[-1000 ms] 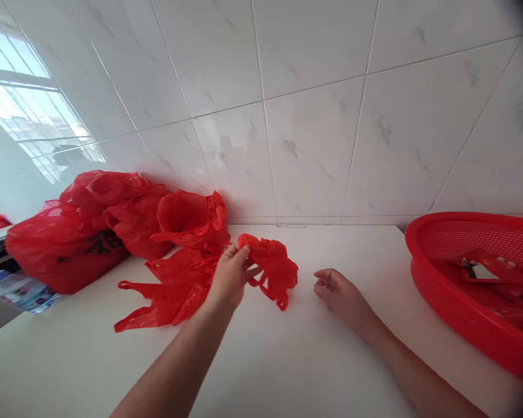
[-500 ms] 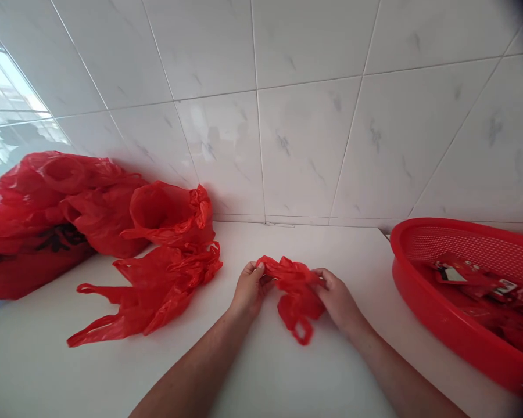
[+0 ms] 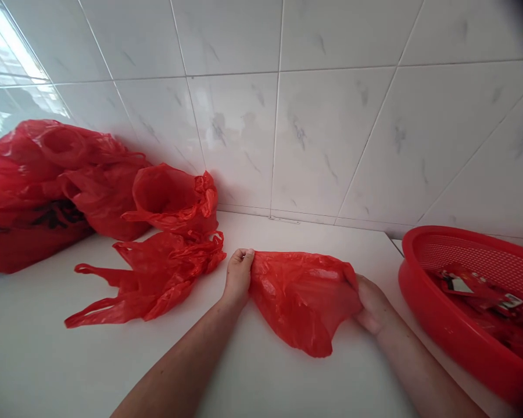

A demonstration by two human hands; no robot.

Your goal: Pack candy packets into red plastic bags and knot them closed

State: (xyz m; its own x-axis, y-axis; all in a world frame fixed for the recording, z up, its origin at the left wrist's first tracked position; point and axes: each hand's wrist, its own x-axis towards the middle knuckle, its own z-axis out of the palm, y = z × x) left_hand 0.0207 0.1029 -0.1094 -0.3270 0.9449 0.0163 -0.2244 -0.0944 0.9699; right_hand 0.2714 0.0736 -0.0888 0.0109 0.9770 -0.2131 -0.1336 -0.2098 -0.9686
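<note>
A thin red plastic bag (image 3: 303, 296) is stretched wide between both my hands, just above the white counter (image 3: 70, 371). My left hand (image 3: 239, 274) pinches its left edge with closed fingers. My right hand (image 3: 375, 305) grips its right edge, fingers partly hidden behind the plastic. The bag's lower part hangs down to a point toward me.
More loose red bags (image 3: 150, 276) lie flat to the left, with an open one (image 3: 172, 197) standing behind them. A bulging red sack with black print (image 3: 35, 197) sits at far left. A red perforated basket (image 3: 470, 307) holding red packets stands at right. Tiled wall behind.
My left hand carried the crumpled bag toward the middle, my right hand took hold of it, and both hands have pulled it apart into a wide spread sheet.
</note>
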